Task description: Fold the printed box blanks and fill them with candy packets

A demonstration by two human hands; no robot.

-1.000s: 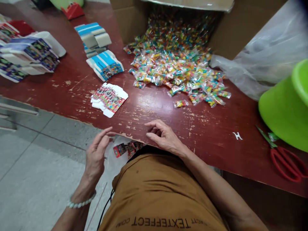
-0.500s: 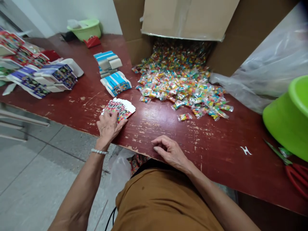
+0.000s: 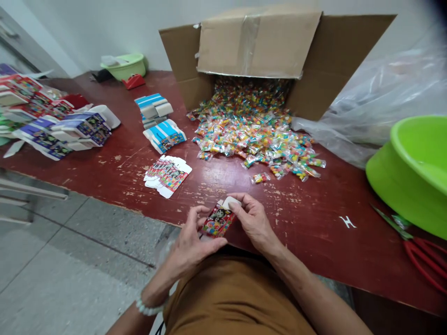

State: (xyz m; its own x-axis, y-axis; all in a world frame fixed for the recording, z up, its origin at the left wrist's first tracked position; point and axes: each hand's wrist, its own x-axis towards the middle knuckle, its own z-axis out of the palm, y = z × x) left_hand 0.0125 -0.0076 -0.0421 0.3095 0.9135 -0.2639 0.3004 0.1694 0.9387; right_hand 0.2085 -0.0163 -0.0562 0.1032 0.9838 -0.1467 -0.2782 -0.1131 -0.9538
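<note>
Close to my body, a small red printed candy box [image 3: 218, 220] is held between both hands at the table's front edge. My left hand [image 3: 191, 239] grips its left side and lower edge, thumb underneath. With thumb and fingers, my right hand [image 3: 254, 222] pinches the white flap [image 3: 230, 203] at the box's upper end. To the left, a fanned stack of flat printed cartons [image 3: 169, 174] lies on the table. Beyond my hands spreads a heap of clear candy packets [image 3: 244, 135], with a single packet [image 3: 260, 178] lying nearest to me.
An open cardboard carton [image 3: 254, 46] stands behind the heap. Blue boxes [image 3: 165, 135] and purple boxes [image 3: 80, 123] lie to the left. On the right are a green basin [image 3: 387, 163], red-handled scissors [image 3: 419, 253] and plastic sheeting [image 3: 366, 107]. A red tape dispenser [image 3: 133, 82] sits at the back.
My left hand has left the fanned stack and moved right with one red box. My right hand has closed on that box's flap. The view has shifted slightly.
</note>
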